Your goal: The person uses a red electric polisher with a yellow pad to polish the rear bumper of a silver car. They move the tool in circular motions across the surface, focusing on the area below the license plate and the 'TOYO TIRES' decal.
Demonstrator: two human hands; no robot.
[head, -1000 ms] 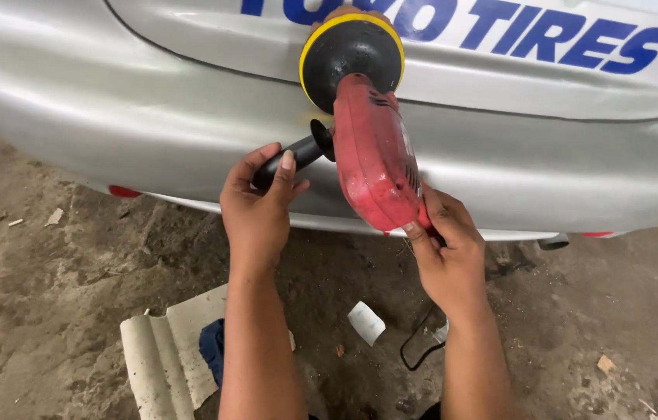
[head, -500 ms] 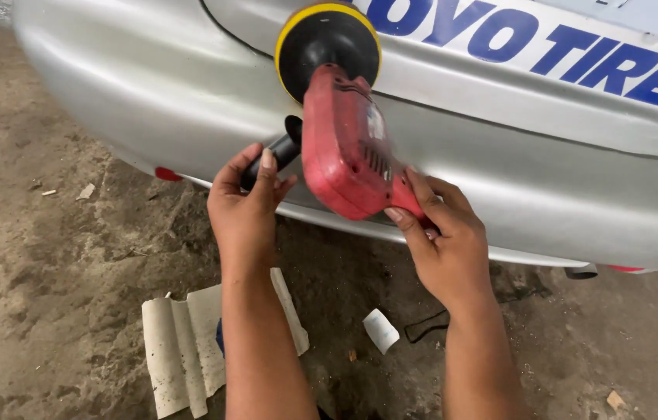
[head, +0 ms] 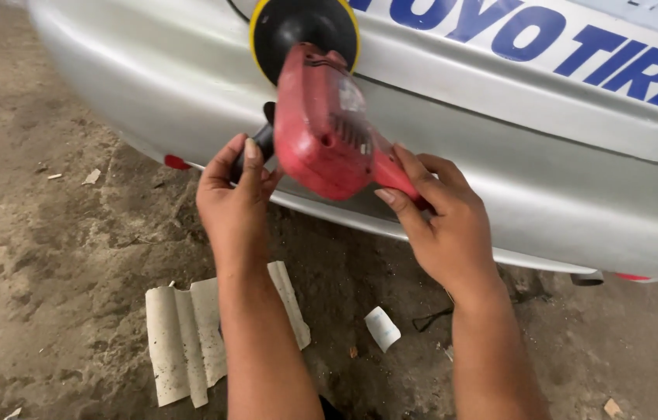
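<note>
Up against the silver car bumper, the red polisher sat with its pad apparently flat on the paint. Left hand was wrapped around the black side handle, right hand closed on the rear grip. Judging by that, keeping even pressure and the pad flat was what mattered.

Glossy paint, rough ground

I see a smooth silver bumper, red plastic polisher, gritty dirt floor, creased cardboard.

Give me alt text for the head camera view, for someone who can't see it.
Two bare hands press a red polisher with its black and yellow pad against a silver car bumper: left hand on the black side handle, right hand on the rear grip. Paper scraps lie on the dirt ground below.
</note>
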